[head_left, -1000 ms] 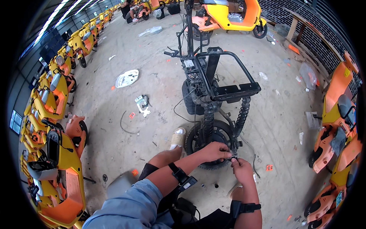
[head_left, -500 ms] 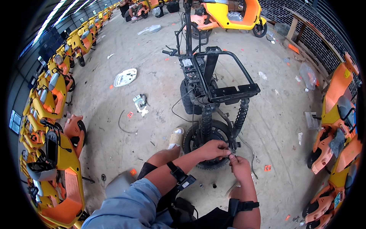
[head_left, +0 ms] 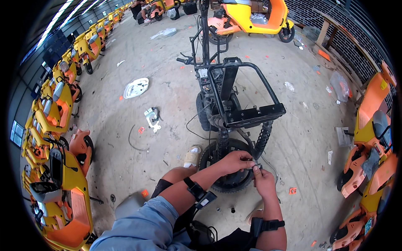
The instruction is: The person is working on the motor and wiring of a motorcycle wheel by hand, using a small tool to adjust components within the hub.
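A black stripped-down scooter frame (head_left: 228, 79) stands in front of me, with a rear carrier rack (head_left: 255, 115), coil-spring shock absorbers (head_left: 262, 139) and a rear wheel (head_left: 228, 180). My left hand (head_left: 235, 162) reaches across the wheel, thumb and fingers pinched together. Beside its fingertips, my right hand (head_left: 264, 178) is closed too, its thumb on top. Between the two lies a small part too tiny to name, close to the lower end of the right shock absorber. My fingers hide the hub area behind them.
Yellow-orange scooters line the left (head_left: 63, 100) and right (head_left: 372, 138) sides; another (head_left: 255, 19) stands ahead. On the floor lie a white panel (head_left: 136, 88), a metal bracket (head_left: 152, 119), a thin cable (head_left: 133, 140) and plastic bags (head_left: 340, 85). My shoe (head_left: 192, 156) is left of the wheel.
The view has shifted slightly, so the rack and floor parts sit a little lower in the picture. Both hands stay together by the wheel, their fingers only slightly moved.
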{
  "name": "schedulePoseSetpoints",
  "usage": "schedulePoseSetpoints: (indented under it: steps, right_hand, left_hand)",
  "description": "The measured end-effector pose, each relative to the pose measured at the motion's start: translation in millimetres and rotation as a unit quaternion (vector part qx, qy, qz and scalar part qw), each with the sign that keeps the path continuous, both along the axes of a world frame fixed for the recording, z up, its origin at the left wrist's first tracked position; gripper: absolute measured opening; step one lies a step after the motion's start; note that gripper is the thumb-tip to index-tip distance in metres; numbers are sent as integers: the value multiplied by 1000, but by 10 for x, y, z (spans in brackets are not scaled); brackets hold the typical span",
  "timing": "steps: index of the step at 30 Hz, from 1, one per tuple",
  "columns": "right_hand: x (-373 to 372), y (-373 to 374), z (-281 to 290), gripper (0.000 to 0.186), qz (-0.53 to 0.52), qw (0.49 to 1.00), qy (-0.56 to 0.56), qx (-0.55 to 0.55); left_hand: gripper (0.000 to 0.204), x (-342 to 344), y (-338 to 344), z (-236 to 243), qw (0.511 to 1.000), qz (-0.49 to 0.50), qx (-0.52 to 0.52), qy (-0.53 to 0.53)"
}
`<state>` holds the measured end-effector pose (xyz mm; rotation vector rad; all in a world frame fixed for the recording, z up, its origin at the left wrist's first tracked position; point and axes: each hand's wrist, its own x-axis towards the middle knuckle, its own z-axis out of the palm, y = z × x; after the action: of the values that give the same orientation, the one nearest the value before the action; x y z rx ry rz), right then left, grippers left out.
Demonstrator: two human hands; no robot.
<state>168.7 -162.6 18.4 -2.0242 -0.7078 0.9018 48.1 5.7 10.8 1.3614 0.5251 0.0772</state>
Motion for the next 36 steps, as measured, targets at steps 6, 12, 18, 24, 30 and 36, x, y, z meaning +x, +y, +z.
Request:
schedulePoseSetpoints:
  steps: [6, 12, 18, 24, 30, 36]
  right_hand:
    - [-5, 17, 151, 47, -10, 998, 56, 0]
    - [-152, -95, 158, 50, 1, 997, 67, 22]
    - [-344, -229, 139, 57, -20, 995, 93, -24]
    - [-557, -355, 128, 56, -34, 996, 77, -18]
    - [-652, -490, 69, 50, -28, 998, 54, -10]
    - [-714, -557, 18, 50, -24, 998, 52, -12]
  left_hand:
    - [34, -16, 14, 176, 1000, -8, 0, 22]
    - [38, -158, -79, 233, 1000, 4, 25, -14]
    - [38, -365, -245, 44, 999, -21, 11, -24]
    - [37, -537, -383, 75, 1000, -21, -11, -4]
    - [38, -637, -444, 39, 999, -36, -31, 0]
    - [37, -698, -515, -23, 999, -19, -21, -25]
